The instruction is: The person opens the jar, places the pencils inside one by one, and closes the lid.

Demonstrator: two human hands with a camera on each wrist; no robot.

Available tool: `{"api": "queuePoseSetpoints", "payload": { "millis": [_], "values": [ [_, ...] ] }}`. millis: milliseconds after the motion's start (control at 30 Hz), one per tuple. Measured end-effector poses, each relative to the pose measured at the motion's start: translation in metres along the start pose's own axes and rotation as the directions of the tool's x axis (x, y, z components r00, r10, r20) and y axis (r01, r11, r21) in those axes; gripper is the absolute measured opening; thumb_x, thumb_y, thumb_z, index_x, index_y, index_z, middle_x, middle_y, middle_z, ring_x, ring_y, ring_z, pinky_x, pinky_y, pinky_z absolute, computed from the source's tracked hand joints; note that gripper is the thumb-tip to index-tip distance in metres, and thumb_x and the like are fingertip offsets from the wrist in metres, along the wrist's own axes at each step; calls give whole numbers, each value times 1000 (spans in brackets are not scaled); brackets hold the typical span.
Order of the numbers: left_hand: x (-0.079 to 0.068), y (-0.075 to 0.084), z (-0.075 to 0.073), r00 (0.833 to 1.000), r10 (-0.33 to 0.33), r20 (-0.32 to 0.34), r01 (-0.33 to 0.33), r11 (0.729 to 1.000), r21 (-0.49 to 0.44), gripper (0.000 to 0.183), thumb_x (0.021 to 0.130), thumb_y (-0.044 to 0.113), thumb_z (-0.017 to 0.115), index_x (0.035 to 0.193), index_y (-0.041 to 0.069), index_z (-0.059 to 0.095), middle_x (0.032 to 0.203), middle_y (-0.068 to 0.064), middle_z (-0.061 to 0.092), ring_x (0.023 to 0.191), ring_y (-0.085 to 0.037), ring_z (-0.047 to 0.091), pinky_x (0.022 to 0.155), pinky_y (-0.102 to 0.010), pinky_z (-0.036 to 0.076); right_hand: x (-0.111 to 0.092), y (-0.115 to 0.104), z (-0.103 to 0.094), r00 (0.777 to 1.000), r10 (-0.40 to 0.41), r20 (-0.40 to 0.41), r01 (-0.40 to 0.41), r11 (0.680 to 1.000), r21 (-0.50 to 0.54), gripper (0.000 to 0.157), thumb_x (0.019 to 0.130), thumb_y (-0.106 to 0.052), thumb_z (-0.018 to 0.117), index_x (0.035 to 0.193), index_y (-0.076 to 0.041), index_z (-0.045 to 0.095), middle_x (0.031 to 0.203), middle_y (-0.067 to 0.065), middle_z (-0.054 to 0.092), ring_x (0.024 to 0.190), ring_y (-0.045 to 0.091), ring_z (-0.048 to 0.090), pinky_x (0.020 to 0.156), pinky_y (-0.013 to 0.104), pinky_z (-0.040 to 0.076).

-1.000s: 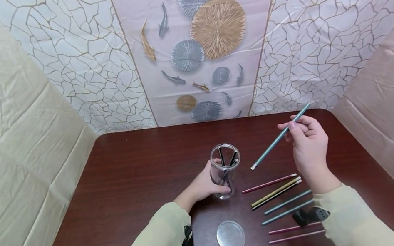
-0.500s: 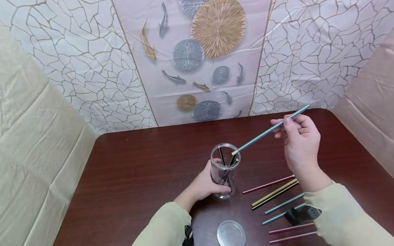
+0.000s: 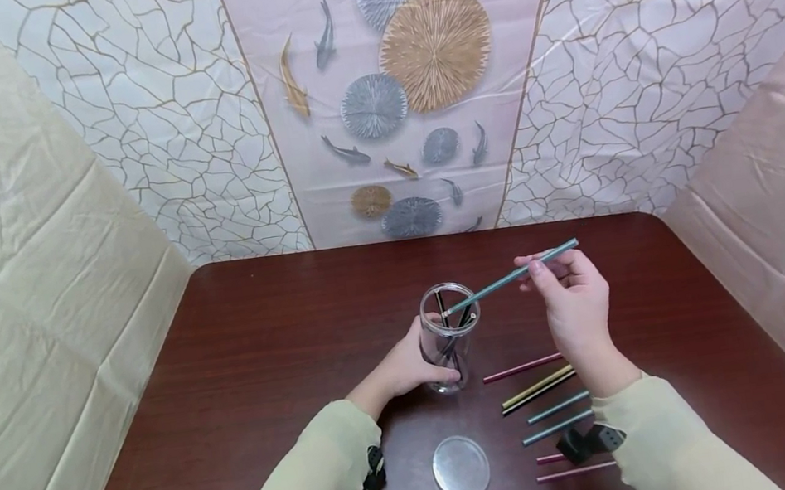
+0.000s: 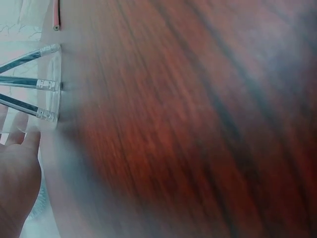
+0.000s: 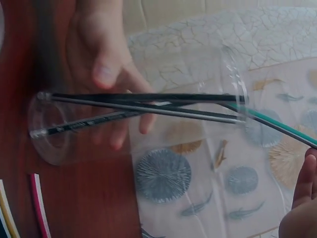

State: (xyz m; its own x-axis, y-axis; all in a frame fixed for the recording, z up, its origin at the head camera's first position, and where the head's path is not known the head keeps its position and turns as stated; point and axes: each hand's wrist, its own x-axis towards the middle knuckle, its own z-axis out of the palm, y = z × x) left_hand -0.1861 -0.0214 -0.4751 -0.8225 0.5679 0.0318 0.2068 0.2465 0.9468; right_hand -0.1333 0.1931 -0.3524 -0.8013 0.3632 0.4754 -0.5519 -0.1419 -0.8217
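Observation:
My left hand [image 3: 405, 367] grips a clear jar [image 3: 463, 356] that stands upright on the table, thumb in front and fingers behind. Three black pencils [image 4: 20, 82] lean inside it, their silver ferrules down at the bottom in the left wrist view. Between thumb and fingers, my right hand [image 3: 576, 303] pinches a teal pencil [image 3: 496, 285], slanting down to the left. Its white eraser end is at the jar's mouth, just inside the rim. In the right wrist view the teal pencil [image 5: 282, 128] reaches in past the rim beside the black ones.
A round clear lid [image 3: 461, 468] lies in front of the jar. To its right several pencils lie in a loose column: a red pencil [image 3: 523, 368], a yellow pencil [image 3: 536, 385] with a black one alongside, teal ones [image 3: 557, 428] and pink ones [image 3: 575, 472], partly under my right forearm.
My right hand has moved left with the teal pencil, whose eraser end has gone from right of the jar into its mouth. The left hand and jar have stayed in place.

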Motion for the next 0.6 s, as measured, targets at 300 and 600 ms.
{"api": "queuePoseSetpoints", "payload": {
  "millis": [300,600],
  "values": [
    [2,-3,-2,1000,21,-5,-21,998,57,86,65,22,85,134,16,34,125,0,54,115,-14,48,99,-35,34,-18,6,4,993,-19,116,31,994,-108,16,84,9,61,96,13,51,89,1,69,70,12,62,64,20,50],
    [2,-6,-1,1000,-6,-4,6,999,52,87,65,22,85,136,19,33,125,2,54,115,-13,49,98,-37,35,-26,12,0,994,-26,107,56,956,-289,15,83,7,65,97,11,61,87,-7,67,69,9,57,61,18,44]
  ]
}}
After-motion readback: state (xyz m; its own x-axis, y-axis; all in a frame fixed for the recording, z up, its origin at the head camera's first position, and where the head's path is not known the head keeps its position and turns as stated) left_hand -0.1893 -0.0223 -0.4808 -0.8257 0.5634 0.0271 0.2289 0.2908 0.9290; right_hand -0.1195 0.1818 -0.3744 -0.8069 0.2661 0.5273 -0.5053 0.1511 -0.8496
